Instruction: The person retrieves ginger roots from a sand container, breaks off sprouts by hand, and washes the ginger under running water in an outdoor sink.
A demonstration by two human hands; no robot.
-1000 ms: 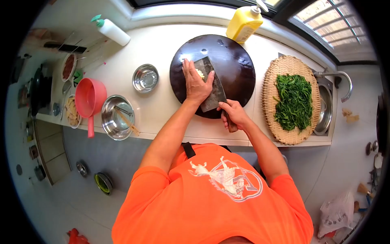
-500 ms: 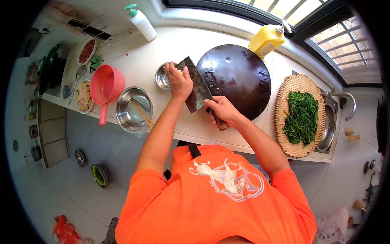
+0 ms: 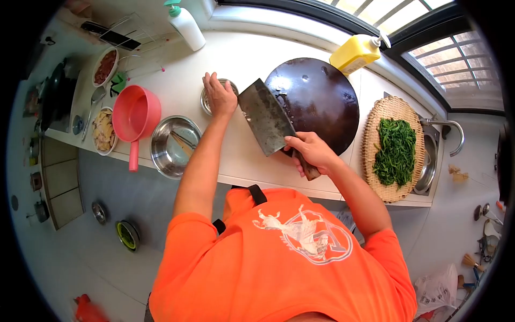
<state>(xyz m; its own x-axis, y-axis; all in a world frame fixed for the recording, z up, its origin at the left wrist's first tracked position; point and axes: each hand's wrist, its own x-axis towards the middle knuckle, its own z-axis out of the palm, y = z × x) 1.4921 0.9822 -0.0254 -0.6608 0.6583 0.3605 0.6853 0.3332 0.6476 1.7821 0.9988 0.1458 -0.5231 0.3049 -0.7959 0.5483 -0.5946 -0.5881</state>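
Note:
My right hand [image 3: 313, 153] grips the wooden handle of a cleaver [image 3: 266, 118]. Its broad, stained blade tilts up to the left, over the left edge of a round dark chopping board [image 3: 327, 107]. Fingers extended, my left hand [image 3: 220, 97] is over a small metal bowl [image 3: 229, 84] and hides most of it. A narrow gap separates that hand from the blade's corner. What lies inside the small bowl cannot be made out.
Leafy greens [image 3: 398, 153] lie on a woven tray [image 3: 371, 161] beside the sink [image 3: 429, 166]. Left on the counter are a steel bowl [image 3: 155, 153] with chopsticks, a pink dipper [image 3: 135, 115] and white bowls of meat [image 3: 105, 67] and pale slices [image 3: 104, 130]. A yellow pump bottle [image 3: 355, 53] stands behind the board.
My left hand has come away from the blade, moved left and straightened its fingers. Pale bits seen by that hand earlier no longer show. The cleaver has shifted slightly right and down.

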